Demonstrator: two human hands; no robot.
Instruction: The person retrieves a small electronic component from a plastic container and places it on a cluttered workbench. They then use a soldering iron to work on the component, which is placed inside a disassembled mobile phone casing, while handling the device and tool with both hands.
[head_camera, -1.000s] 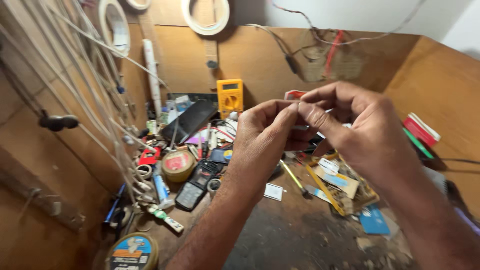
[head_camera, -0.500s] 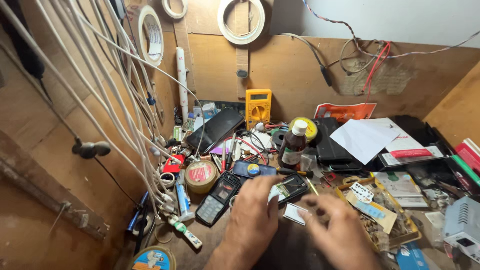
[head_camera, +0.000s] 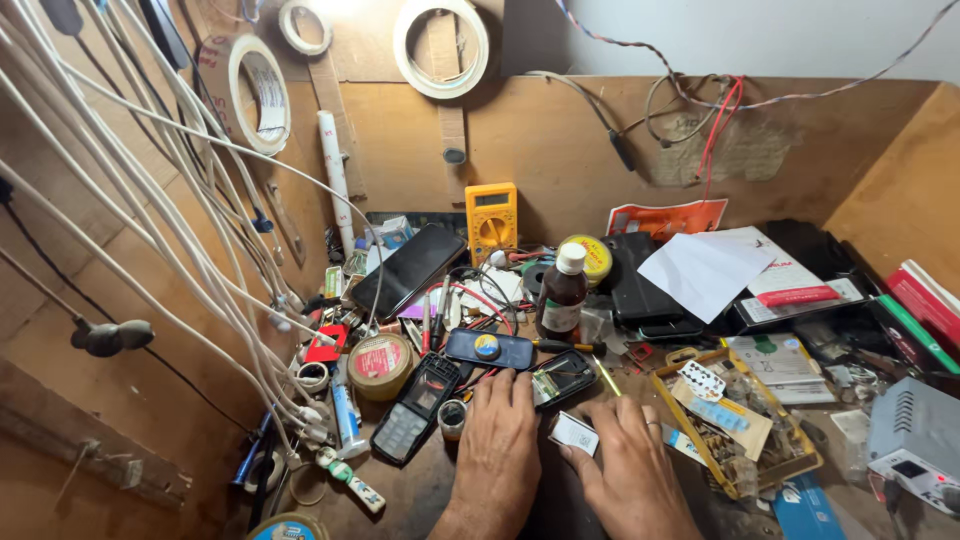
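Both hands rest low on a cluttered workbench (head_camera: 300, 505). My left hand (head_camera: 500, 450) lies flat, palm down, its fingertips touching an opened black phone (head_camera: 562, 375). My right hand (head_camera: 632, 470) sits beside it, thumb and forefinger pinching a small white rectangular piece (head_camera: 575, 434) that lies between the two hands. A black keypad phone (head_camera: 415, 408) lies just left of my left hand. A dark blue phone body (head_camera: 490, 350) lies just beyond its fingers.
A brown bottle (head_camera: 562, 300), a yellow multimeter (head_camera: 492, 220) and a black smartphone (head_camera: 418, 265) stand behind. White cables (head_camera: 200, 250) hang down the left. A wooden tray of parts (head_camera: 735, 420) and a grey device (head_camera: 915, 440) sit on the right. Tape rolls (head_camera: 440, 45) hang on the wall.
Both hands have come down from in front of the camera to the bench surface. The view has tilted up, showing more of the back wall.
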